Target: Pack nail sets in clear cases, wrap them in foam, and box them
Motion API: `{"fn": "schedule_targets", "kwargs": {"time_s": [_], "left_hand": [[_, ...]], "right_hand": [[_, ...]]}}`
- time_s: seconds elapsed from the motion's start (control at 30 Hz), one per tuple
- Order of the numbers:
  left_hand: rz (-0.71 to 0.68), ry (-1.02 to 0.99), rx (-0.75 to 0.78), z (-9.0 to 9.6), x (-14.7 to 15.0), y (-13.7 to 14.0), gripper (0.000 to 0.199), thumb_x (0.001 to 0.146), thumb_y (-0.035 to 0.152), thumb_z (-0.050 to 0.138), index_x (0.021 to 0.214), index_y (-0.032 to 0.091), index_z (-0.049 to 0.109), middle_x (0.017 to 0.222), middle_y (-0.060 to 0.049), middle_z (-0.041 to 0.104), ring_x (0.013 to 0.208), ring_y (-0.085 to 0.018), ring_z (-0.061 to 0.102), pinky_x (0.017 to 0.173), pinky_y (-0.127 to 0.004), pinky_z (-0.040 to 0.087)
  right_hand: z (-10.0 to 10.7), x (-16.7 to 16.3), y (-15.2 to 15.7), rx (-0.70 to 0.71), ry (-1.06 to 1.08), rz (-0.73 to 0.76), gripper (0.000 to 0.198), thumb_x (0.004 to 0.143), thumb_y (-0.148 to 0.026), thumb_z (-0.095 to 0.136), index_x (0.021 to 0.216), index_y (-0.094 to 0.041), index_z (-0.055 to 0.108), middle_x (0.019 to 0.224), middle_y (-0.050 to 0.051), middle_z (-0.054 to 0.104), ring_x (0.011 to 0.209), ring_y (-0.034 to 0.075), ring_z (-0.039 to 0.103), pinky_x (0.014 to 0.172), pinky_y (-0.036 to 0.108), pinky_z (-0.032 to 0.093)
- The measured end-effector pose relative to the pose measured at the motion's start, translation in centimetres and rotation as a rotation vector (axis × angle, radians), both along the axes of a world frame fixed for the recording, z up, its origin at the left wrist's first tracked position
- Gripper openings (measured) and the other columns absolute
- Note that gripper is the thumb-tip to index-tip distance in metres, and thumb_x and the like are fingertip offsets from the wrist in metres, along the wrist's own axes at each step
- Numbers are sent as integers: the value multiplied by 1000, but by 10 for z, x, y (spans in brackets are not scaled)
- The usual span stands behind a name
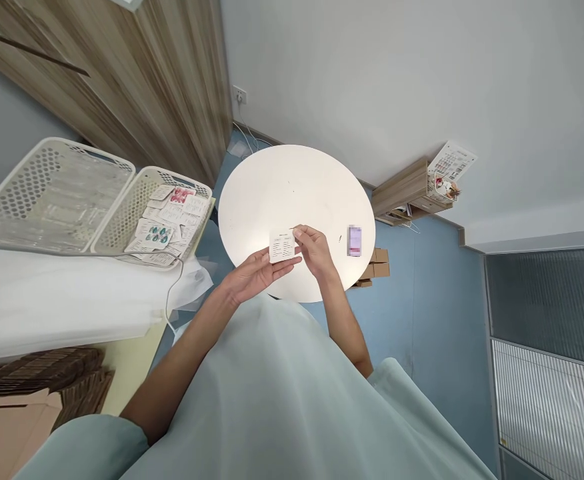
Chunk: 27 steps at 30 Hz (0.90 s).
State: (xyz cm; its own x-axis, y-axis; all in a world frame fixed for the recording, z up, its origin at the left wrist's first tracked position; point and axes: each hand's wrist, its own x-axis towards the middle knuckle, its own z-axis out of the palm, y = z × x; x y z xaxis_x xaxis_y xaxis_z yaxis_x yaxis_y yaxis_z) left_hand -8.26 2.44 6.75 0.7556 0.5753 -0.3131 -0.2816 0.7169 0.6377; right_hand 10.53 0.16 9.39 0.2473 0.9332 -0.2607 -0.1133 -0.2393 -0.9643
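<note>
A small white printed card point(282, 245) is held up over the near part of the round white table point(292, 180), with rows of small dark print facing me. My left hand point(255, 273) has it at the left edge and from below, the thumb near the edge and the fingers stretched out beneath. At the upper right corner, my right hand point(315, 248) pinches the same card between thumb and fingers. To the right on the table lies a phone point(354, 241) with a blurred pinkish screen.
On the left, a white basket point(149, 177) holds several printed cards, some with red or green oval pieces. Beside it, another basket point(47, 143) contains clear plastic. Flattened cardboard point(12, 427) lies lower left. Brown boxes point(381, 263) and a wooden shelf point(405, 190) stand right of the table.
</note>
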Motion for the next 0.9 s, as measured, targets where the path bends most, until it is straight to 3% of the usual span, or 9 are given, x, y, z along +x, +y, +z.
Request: {"fn": "schedule_targets", "kwargs": {"time_s": [0.13,0.4,0.67,0.9], "left_hand": [[7,35,26,-2,1,-1,85,74,80,88,137,24,76,151,-18,71,145,-44,63,121,-53,52],[162,253,88,-6,-1,0,75,74,63,95,134,22,76,144,-19,75,135,-39,71,117,-52,55],[321,456,178,-10,-1,-2,82,63,56,104,130,19,74,137,-18,78,133,-37,71,118,-54,54],[359,509,261,-26,0,-6,88,61,54,104,134,17,70,137,-19,76,125,-37,75,115,-55,57]], "right_hand": [[-4,-3,-1,50,61,0,38,86,-61,80,83,-23,74,90,3,74,95,21,69,94,37,58],[-9,-4,-8,-51,-169,-122,39,86,-62,80,88,-23,78,100,5,80,104,24,71,97,37,57],[3,-18,-17,-11,-227,-65,40,86,-63,80,83,-23,77,94,3,77,100,22,71,97,36,56],[-5,-25,-17,-2,-317,-65,35,90,-58,78,83,-24,76,93,2,77,98,21,70,98,37,56]]}}
